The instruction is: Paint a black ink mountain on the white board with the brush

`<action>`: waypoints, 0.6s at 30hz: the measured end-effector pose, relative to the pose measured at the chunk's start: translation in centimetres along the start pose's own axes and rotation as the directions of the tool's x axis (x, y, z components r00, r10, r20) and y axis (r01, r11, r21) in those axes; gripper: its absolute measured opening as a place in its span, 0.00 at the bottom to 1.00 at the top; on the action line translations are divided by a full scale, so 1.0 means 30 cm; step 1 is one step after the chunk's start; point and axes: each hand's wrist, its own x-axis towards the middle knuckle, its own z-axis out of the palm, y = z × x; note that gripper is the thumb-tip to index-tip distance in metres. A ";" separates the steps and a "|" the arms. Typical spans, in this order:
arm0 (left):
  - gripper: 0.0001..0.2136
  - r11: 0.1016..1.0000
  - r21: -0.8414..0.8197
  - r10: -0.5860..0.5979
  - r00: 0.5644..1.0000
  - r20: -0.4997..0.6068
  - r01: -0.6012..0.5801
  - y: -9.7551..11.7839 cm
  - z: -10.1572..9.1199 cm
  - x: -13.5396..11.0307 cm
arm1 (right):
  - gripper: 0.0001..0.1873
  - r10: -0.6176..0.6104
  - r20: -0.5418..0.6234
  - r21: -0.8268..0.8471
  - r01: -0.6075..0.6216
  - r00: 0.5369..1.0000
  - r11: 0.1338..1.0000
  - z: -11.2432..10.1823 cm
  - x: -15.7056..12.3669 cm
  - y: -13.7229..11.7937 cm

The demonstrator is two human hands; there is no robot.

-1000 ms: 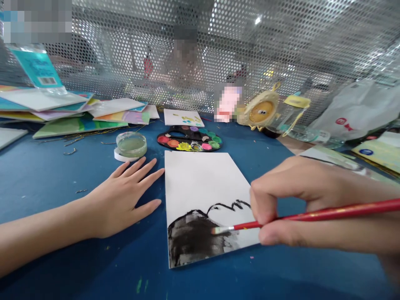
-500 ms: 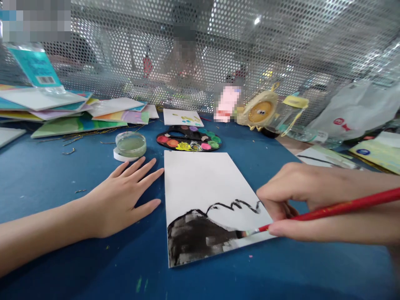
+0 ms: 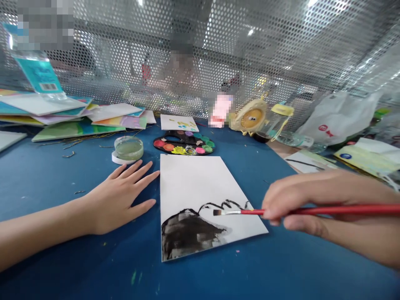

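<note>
A red paintbrush (image 3: 253, 212) with a dark, flat tip is pinched in my right hand (image 3: 300, 204). Its bristles are over the white painting board (image 3: 200, 179), close to the black outline; whether they touch it I cannot tell. A black hill shape (image 3: 190, 233) fills the board's lower left, and a wavy black line runs right from it. My left hand (image 3: 123, 196) lies flat on the blue table with fingers spread, beside the board's left edge. Just beyond those fingertips is a small round water dish (image 3: 128, 149). The paint palette (image 3: 184, 143) sits behind the board.
Several painted boards (image 3: 62, 112) are stacked at the back left, with a blue-labelled bottle (image 3: 42, 79) on top. A small dotted board (image 3: 178, 123), a yellow plush-like item (image 3: 251, 116), a clear jar (image 3: 278, 121) and a white plastic bag (image 3: 337, 116) stand along the perforated metal wall.
My right hand has lifted the paintbrush from the board's lower right edge, shifting its tip up and left. The brush lies more level. My left hand stays flat.
</note>
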 end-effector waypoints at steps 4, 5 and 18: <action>0.30 1.000 0.004 -0.003 1.000 0.012 0.003 0.003 0.000 0.001 | 0.08 -0.023 -0.199 0.341 0.091 0.980 0.936 0.087 -0.044 0.079; 0.30 1.000 0.005 -0.003 1.000 0.011 0.003 0.004 0.000 0.001 | 0.09 0.009 -0.236 0.394 0.087 0.972 0.915 0.102 -0.051 0.090; 0.31 0.999 0.044 0.015 1.000 -0.005 -0.015 0.014 -0.004 0.006 | 0.09 0.018 -0.010 0.433 -0.012 1.000 0.901 0.144 -0.068 0.127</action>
